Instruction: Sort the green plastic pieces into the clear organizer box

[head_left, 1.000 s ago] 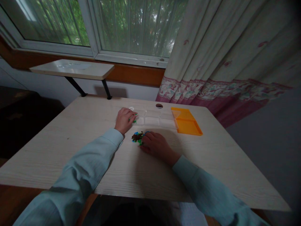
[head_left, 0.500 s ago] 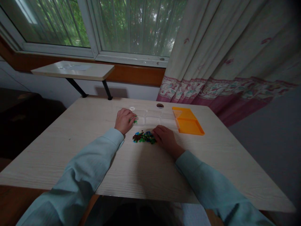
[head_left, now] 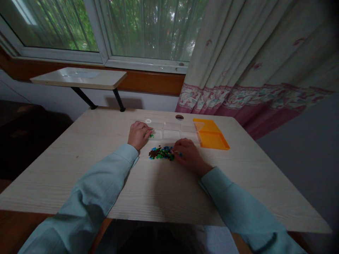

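Note:
A clear plastic compartment box lies across the far middle of the table. My left hand is closed over its left end, fingers bent at the wall. Small green pieces show in the compartment beside those fingertips. Nearer to me is a loose pile of small blue, green and dark brown pieces. At the pile's right edge is my right hand, its fingers drawn together. A blue-green spot shows by these fingers; what they pinch is too small to make out.
An orange lid lies at the box's right end, partly under clear plastic. Behind the box is a round hole in the table. A small raised shelf stands at the back left. A curtain hangs at the back right.
My right hand has shifted slightly to the right at the pile's edge, and a blue-green spot now shows by its fingers. The left hand stays at the box, and the view has tilted slightly.

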Available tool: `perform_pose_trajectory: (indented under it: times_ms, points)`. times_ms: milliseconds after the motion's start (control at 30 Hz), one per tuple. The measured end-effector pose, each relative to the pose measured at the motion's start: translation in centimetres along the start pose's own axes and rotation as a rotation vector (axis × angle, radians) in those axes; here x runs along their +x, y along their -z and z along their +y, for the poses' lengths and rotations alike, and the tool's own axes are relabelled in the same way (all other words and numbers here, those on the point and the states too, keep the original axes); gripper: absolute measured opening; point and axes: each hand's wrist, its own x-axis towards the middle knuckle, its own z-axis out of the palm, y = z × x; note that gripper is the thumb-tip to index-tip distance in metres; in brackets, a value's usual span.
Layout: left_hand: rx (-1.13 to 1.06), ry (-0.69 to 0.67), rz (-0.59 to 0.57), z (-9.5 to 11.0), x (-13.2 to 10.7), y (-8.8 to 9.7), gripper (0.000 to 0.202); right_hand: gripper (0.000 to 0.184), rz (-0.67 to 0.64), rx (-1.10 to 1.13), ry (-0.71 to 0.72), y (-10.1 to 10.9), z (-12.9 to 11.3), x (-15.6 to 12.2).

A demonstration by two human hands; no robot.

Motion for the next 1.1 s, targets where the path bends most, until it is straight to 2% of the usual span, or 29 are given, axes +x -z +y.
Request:
perform_pose_trajectory:
  times_ms: [133,367,600,900,1100]
  points:
    - [-0.004,0.000,0.006,0.1,-0.1,0.0,0.025,0.017,-0.097,-0.028,0.072,0.3,0.2,-0.1]
    - [-0.021,-0.005,-0.002,0.3,0.0,0.1,0.028,0.015,-0.133,-0.078,0.108,0.2,0.5,-0.2]
    - [-0.034,-0.011,0.008,0.5,0.0,0.3,0.029,0.015,-0.166,-0.169,0.153,0.4,-0.3,0.1]
    - [-0.042,-0.044,-0.017,0.7,0.0,0.3,0.026,0.011,-0.098,-0.120,0.117,-0.2,0.1,0.0]
    - [-0.065,-0.093,-0.040,1.2,-0.1,0.6,0.025,0.010,0.031,0.011,0.030,-0.9,0.8,0.0]
